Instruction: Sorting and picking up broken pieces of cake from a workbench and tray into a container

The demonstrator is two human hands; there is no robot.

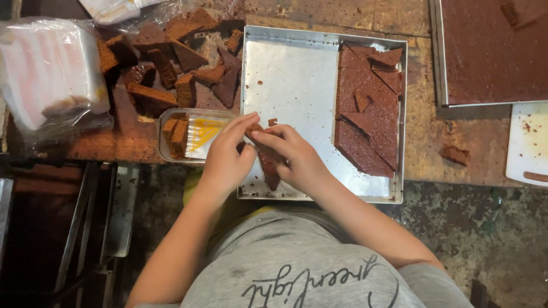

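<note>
Brown cake slice [267, 162] is pinched between both hands at the near-left corner of the metal baking tray [291, 80]: left hand [225, 157] and right hand [297, 157] closed on it. Clear plastic container [191, 134] sits just left; cut cake slabs [368, 111] fill the tray's right side.

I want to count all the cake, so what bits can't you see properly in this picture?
- Cake piece in the head view: mostly covered by the left hand and right hand.
- Second tray: cut off by the top and right edges.
- White board: cut off at the right edge.
- Contents of the plastic bag: blurred by the film.
- Clear container: part hidden by the left hand.
</note>
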